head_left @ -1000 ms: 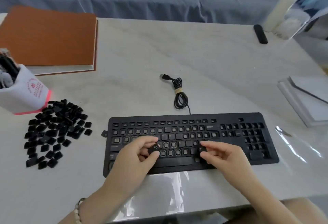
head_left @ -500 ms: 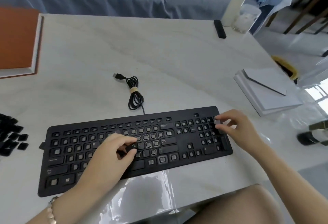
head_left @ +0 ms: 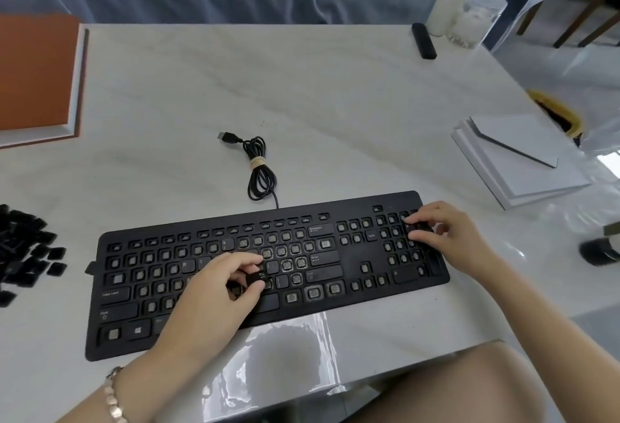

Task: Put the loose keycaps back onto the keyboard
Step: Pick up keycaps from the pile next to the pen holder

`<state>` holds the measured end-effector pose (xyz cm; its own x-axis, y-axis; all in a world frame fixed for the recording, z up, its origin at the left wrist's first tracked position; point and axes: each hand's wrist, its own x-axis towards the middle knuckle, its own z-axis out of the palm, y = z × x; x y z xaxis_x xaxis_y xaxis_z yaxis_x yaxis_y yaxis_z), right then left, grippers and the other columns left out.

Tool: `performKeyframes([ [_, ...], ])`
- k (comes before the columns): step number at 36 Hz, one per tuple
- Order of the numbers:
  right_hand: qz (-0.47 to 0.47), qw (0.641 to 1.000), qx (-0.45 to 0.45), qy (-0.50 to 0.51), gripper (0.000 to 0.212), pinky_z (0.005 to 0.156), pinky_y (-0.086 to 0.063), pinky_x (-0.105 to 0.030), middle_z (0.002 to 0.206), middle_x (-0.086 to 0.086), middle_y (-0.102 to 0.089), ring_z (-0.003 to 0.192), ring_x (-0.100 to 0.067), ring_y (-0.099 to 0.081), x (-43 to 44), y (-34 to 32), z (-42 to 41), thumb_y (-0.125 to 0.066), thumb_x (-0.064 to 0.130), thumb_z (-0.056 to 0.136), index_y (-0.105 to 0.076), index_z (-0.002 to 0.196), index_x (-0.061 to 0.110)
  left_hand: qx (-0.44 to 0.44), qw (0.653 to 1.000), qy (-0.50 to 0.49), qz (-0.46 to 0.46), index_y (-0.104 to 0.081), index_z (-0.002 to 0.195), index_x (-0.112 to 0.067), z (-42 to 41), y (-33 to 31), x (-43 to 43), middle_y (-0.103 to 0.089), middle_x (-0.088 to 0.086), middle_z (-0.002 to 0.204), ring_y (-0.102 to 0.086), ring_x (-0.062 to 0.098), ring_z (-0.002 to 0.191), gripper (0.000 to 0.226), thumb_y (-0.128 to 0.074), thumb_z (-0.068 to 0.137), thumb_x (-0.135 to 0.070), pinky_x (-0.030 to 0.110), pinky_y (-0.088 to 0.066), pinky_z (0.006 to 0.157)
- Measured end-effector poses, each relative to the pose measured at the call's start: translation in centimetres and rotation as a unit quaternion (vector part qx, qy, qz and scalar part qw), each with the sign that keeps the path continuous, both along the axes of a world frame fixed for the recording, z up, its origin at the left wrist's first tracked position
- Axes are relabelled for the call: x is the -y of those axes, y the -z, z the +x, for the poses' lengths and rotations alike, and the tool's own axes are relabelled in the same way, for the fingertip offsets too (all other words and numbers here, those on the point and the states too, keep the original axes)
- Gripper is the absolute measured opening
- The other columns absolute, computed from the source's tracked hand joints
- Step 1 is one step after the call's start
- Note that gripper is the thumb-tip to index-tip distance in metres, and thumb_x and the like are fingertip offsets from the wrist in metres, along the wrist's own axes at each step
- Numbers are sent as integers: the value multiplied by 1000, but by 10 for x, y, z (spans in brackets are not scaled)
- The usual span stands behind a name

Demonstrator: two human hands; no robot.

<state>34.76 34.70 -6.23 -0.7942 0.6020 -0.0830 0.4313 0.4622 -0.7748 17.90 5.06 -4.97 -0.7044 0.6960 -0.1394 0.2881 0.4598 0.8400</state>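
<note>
Thumb and forefinger of the left hand are being closed on one black keycap, which is being held over the middle letter rows of the keyboard. The right hand is being kept at the far right corner of the number pad, fingers curled and tips drawn near the thumb; whether a piece is being pinched there cannot be told. Many key seats are being left uncovered. The loose keycaps are being kept in a heap at the left of the table, apart from the keyboard. The cable is being kept coiled just beyond the far edge.
</note>
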Motion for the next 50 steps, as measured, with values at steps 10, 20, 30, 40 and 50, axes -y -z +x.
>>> performKeyframes([
  [10, 63, 998, 11, 10, 50, 69, -38, -21, 90, 17, -57, 82, -27, -55, -4, 10, 2, -75, 6, 73, -65, 76, 54, -7, 1000, 11, -4, -59, 89, -41, 1, 0, 0, -62, -14, 90, -55, 2, 88, 38, -70, 80, -5, 7, -39, 68],
  [20, 349, 937, -11, 30, 25, 80, -42, -29, 109, -10, -62, 90, -24, -50, 27, 34, 20, -57, 20, 87, -70, 107, 12, 9, 1000, -15, 22, -64, 90, -37, 4, 2, 1, -65, -15, 86, -56, 2, 80, 38, -73, 77, -2, 7, -40, 69],
  [30, 278, 957, 33, 72, 34, 91, -41, -42, 125, -6, -53, 110, -27, -45, 42, 29, 21, -49, 27, 87, -67, 114, 20, 19, 999, -11, 45, -63, 88, -41, 8, -5, -5, -63, -11, 85, -55, 4, 78, 42, -74, 76, -3, 9, -42, 71],
  [40, 340, 935, 55, 83, 23, 87, -47, -46, 108, -14, -62, 103, -29, -46, 70, 14, -3, -69, 5, 77, -70, 100, 3, 41, 998, -15, 53, -66, 82, -34, 12, -8, -5, -59, -5, 85, -57, 0, 80, 38, -67, 80, 4, 7, -43, 71],
  [50, 63, 991, -57, -107, 37, 82, -45, -13, 95, 7, -60, 86, -4, -56, 182, -43, -93, -68, 17, 82, -62, 119, 21, 345, 899, -224, 153, -63, 77, -3, -14, -31, 14, -70, 10, 68, -72, 22, 71, 10, -63, 83, 4, 26, -58, 70],
])
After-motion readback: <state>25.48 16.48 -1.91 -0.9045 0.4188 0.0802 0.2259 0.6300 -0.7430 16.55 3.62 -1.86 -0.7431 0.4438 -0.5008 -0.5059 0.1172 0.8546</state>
